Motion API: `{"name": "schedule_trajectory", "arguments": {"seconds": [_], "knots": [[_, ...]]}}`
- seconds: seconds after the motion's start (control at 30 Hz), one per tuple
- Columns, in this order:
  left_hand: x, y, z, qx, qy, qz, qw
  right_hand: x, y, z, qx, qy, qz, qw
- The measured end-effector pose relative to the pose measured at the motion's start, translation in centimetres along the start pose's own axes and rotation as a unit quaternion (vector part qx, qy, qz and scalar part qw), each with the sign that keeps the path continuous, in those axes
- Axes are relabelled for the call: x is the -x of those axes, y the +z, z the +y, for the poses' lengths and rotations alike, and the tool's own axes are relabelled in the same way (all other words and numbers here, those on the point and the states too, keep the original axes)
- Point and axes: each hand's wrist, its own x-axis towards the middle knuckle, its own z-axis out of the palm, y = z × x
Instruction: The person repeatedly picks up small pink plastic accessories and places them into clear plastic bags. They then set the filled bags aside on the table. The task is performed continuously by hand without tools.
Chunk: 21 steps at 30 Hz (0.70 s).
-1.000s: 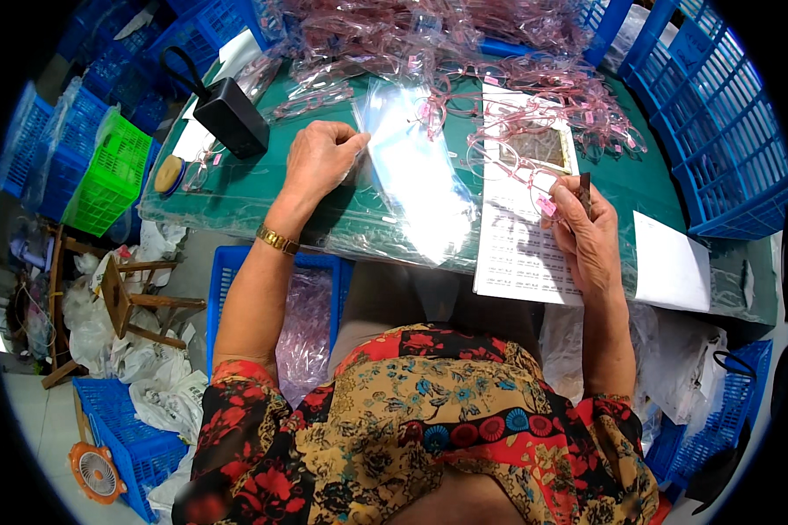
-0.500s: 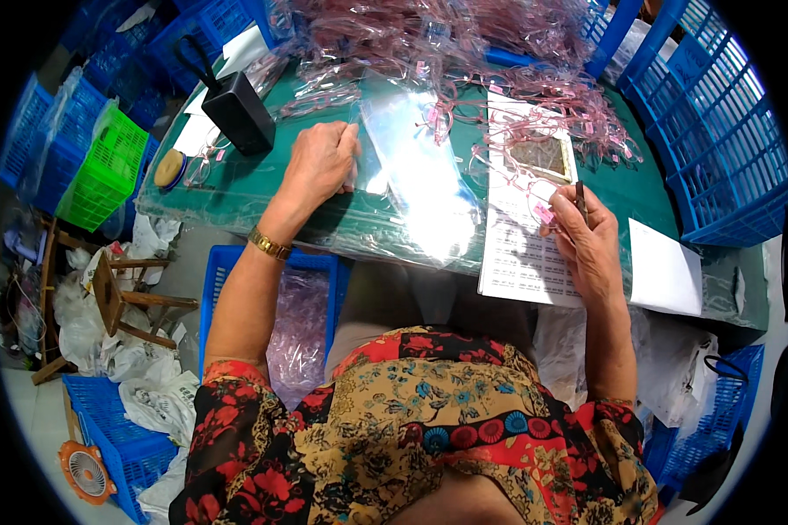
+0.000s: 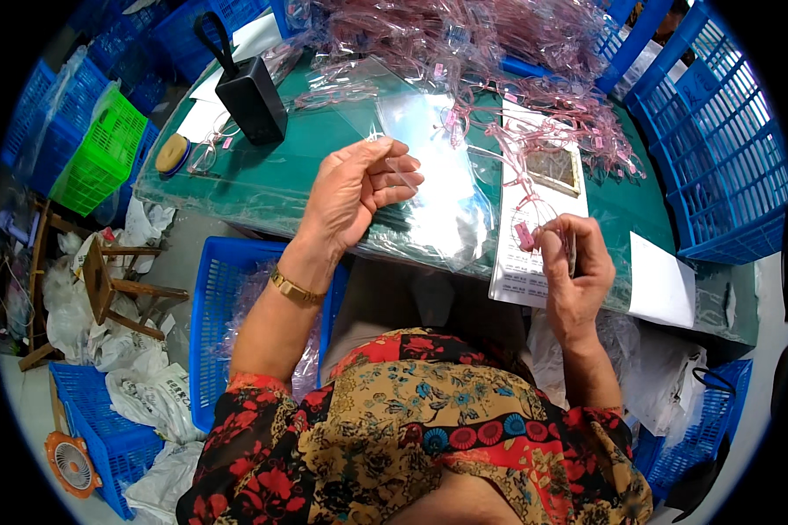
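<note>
My right hand (image 3: 578,267) is closed, thumb against fingers, on a pair of glasses (image 3: 518,179) with thin pink frames and a small pink tag. The glasses hang over a printed white sheet (image 3: 518,271). My left hand (image 3: 359,192) is raised above the table's front edge, thumb and forefinger pinching what looks like a clear plastic bag (image 3: 375,134). Its other fingers are curled loosely. Beside that hand lies a stack of shiny clear bags (image 3: 442,206) reflecting bright light. A small framed tray (image 3: 553,168) rests on the sheet.
Pink glasses in clear wrap are heaped (image 3: 464,39) along the back of the green table (image 3: 315,118). A black power bank (image 3: 252,101) and a round tin (image 3: 173,153) stand left. Blue crates (image 3: 709,157) flank the table; another crate (image 3: 203,332) sits by my knees.
My left hand has risen and moved right, its fist loosening into a pinch. My right hand has lowered slightly with the glasses; the dark slim tool seen in it no longer shows.
</note>
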Motion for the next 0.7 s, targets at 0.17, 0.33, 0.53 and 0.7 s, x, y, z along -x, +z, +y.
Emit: {"name": "schedule_trajectory", "arguments": {"seconds": [0.17, 0.33, 0.53, 0.7], "knots": [[0.4, 1.2, -1.1, 0.053, -0.009, 0.038, 0.998, 1.9, 0.3, 1.4, 0.1, -0.123, 0.04, 0.986], [0.6, 2.0, -1.8, 0.057, -0.004, 0.056, 0.997, 2.4, 0.1, 1.6, 0.105, -0.185, 0.043, 0.976], [0.6, 2.7, -2.4, 0.046, 0.005, 0.063, 0.997, 2.8, 0.6, 1.4, 0.118, -0.198, 0.037, 0.972], [1.1, 3.3, -2.7, -0.005, 0.043, 0.042, 0.998, 3.0, 0.7, 2.0, 0.114, -0.183, 0.033, 0.976]]}}
